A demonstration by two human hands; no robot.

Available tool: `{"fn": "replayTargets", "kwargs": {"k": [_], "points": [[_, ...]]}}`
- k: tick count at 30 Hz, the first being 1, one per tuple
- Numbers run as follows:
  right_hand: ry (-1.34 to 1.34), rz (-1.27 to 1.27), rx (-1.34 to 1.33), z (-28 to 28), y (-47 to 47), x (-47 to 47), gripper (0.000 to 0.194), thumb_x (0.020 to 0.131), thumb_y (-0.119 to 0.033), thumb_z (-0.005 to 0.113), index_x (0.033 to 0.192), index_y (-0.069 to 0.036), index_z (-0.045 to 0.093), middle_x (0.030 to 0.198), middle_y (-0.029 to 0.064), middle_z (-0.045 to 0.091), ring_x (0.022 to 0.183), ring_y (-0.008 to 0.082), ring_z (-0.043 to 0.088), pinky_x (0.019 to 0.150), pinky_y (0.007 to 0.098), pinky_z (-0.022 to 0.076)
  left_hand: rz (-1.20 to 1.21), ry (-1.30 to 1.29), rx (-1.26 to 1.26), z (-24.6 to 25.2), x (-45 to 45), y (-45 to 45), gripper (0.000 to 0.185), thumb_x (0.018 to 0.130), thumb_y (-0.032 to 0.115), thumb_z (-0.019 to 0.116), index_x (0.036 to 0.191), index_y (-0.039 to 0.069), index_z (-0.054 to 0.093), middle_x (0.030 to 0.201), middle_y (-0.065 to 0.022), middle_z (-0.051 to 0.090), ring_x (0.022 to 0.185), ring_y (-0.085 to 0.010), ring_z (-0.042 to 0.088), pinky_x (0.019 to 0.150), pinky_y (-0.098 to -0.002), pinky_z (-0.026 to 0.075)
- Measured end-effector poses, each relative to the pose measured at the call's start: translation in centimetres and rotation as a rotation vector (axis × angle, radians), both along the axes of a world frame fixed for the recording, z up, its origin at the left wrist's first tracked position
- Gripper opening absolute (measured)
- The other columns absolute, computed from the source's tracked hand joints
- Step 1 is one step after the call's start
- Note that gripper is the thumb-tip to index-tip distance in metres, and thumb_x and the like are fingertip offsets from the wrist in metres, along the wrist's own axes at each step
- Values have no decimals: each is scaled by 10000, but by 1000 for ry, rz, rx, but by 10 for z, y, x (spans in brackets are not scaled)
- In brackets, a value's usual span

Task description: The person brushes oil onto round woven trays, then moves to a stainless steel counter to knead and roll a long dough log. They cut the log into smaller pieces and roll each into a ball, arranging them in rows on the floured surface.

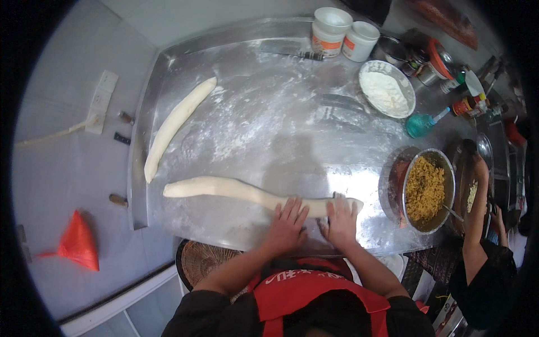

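A long rope of dough lies across the near part of a floured stainless steel table. My left hand rests on it right of its middle, fingers apart and flat on top. Close to the rope's right end, my right hand presses on it the same way, fingers spread. Neither hand is closed around the dough. A second dough rope lies slanted at the table's left side, away from both hands.
At the right stand a metal bowl of yellow crumbly filling, a bowl of flour and a teal bottle. White tubs and a cleaver are at the back. A co-worker's arm reaches in at far right.
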State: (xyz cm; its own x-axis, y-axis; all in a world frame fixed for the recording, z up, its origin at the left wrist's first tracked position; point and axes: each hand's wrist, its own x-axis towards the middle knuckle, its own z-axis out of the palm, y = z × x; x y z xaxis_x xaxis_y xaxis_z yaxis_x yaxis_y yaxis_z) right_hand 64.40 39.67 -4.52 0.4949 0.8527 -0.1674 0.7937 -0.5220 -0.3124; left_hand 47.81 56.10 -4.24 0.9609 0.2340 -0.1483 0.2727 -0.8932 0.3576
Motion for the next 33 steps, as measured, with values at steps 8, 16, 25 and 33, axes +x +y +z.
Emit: {"fn": "replayTargets", "kwargs": {"k": [8, 16, 25, 33], "points": [[-68, 80, 170, 27, 121, 50, 649, 923, -355, 750, 1443, -17, 556, 1506, 217, 543, 1448, 386, 469, 1238, 678, 222, 52, -69, -116, 20, 53, 162, 748, 919, 437, 736, 1501, 11, 539, 1511, -247, 550, 1465, -432, 440, 1253, -542, 293], [140, 435, 140, 11, 185, -34, 616, 984, -357, 673, 1469, -1, 541, 1457, 212, 575, 1401, 385, 507, 1252, 637, 248, 346, 146, 171, 31, -156, 231, 668, 777, 275, 824, 1347, 19, 588, 1382, -202, 565, 1286, -434, 544, 1139, -556, 415], [1, 377, -62, 25, 239, -59, 744, 991, -430, 656, 1586, -40, 438, 1638, 261, 400, 1558, 401, 328, 1283, 641, 177, 478, -12, 237, 2, -141, 187, 866, 898, 437, 718, 1529, -88, 440, 1621, -320, 399, 1492, -506, 381, 1211, -664, 276], [121, 553, 129, 10, 303, -44, 740, 913, -360, 752, 1513, -5, 504, 1564, 244, 489, 1462, 395, 452, 1251, 556, 293, 539, -53, 234, 5, -83, 280, 681, 982, 375, 663, 1518, -9, 494, 1604, -253, 449, 1522, -450, 357, 1249, -573, 277]]}}
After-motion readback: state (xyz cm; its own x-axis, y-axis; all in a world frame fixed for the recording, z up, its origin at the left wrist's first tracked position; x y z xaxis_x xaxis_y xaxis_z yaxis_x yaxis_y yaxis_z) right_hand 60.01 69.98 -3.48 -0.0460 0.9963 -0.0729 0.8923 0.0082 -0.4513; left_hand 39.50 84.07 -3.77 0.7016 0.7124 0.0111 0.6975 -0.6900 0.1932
